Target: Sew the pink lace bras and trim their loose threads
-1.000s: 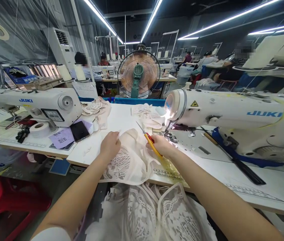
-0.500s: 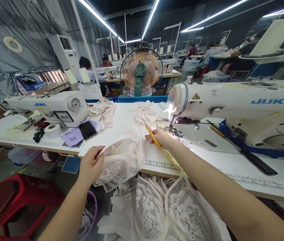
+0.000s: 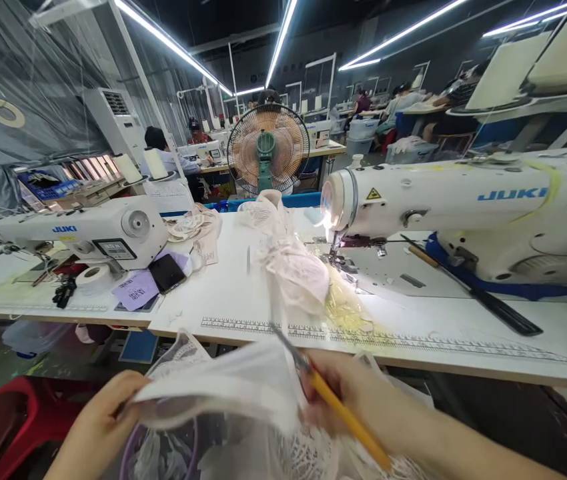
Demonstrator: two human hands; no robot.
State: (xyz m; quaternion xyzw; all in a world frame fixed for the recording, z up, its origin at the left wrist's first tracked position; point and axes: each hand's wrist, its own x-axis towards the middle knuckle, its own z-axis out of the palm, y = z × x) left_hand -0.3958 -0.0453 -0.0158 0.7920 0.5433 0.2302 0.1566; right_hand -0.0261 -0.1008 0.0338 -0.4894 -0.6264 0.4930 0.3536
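Low in the head view, below the table's front edge, my left hand (image 3: 101, 427) is closed on the left end of a white lace garment piece (image 3: 223, 387). My right hand (image 3: 358, 400) grips the same piece at its right side and also holds yellow-handled thread snips (image 3: 333, 403), blades pointing up and left. More white lace (image 3: 263, 460) lies in my lap under the hands. A string of pale lace pieces (image 3: 293, 267) trails over the white table (image 3: 223, 293) toward the needle of the white JUKI sewing machine (image 3: 463, 207) on the right.
A second JUKI machine (image 3: 88, 230), a tape roll (image 3: 92, 277), a phone (image 3: 166, 272) and a purple slip (image 3: 136, 290) sit at the left. A standing fan (image 3: 267, 147) is behind the table. A red stool (image 3: 8, 427) is at lower left. Other workers sit at the back.
Both hands drew back off the table toward my lap, pulling the lace piece with them. The snips came along in the right hand. The camera tilted slightly.
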